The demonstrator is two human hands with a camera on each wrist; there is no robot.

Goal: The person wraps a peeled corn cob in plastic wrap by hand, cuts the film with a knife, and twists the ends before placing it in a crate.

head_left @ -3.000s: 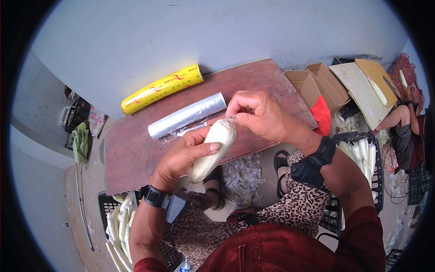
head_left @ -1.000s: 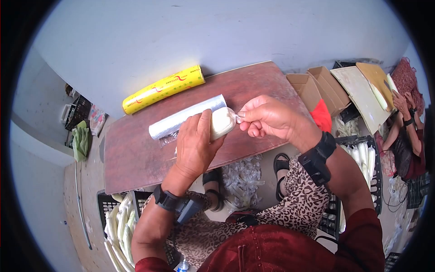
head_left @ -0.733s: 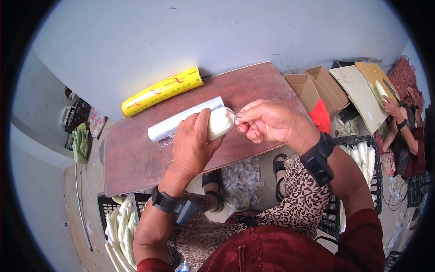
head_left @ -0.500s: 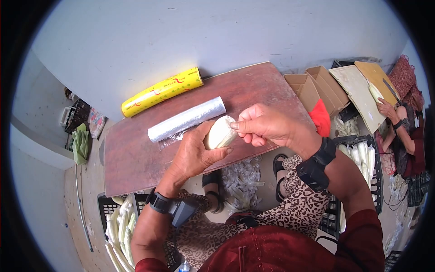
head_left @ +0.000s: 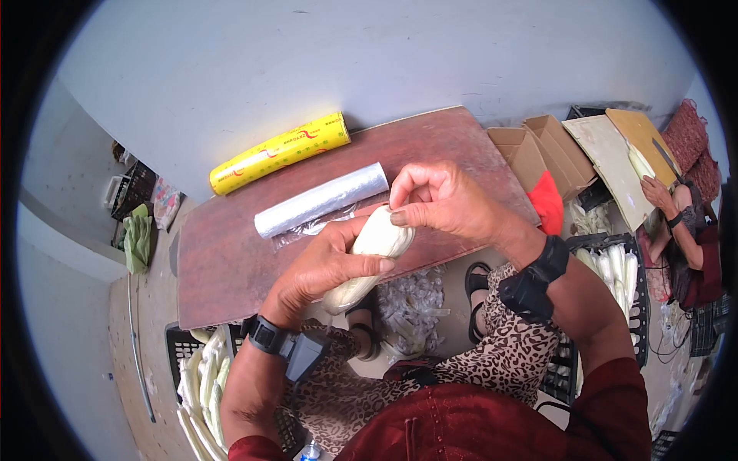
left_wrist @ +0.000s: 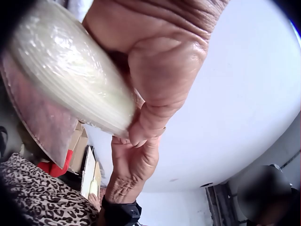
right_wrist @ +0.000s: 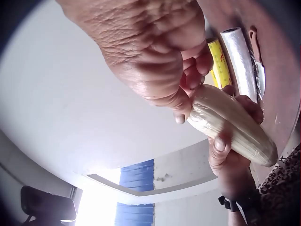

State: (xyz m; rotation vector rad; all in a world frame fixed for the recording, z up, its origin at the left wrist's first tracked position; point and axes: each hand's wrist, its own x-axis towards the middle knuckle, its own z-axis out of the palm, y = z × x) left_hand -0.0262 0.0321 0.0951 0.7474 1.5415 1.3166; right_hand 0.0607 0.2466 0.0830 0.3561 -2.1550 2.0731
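Observation:
My left hand grips a plump ear of corn in its pale husk, thumb across the near side and fingers behind. Shiny cling film covers the ear, its ribs showing through in the left wrist view. At the ear's upper end my right hand pinches the film between thumb and forefinger. From the right wrist, the thumb shows right at that end, and the other fingers are curled. Behind the hands lies a silvery roll of cling film on the reddish table.
A yellow printed roll lies along the table's back edge. A knife lies beside the silvery roll. Crates of pale ears stand at both sides. Cardboard boxes and another person with a board are at right.
The left hand has turned the ear, from lying sideways under the palm to tilted upright with the thumb in front. The right hand has moved from the twisted film tail onto the ear's end.

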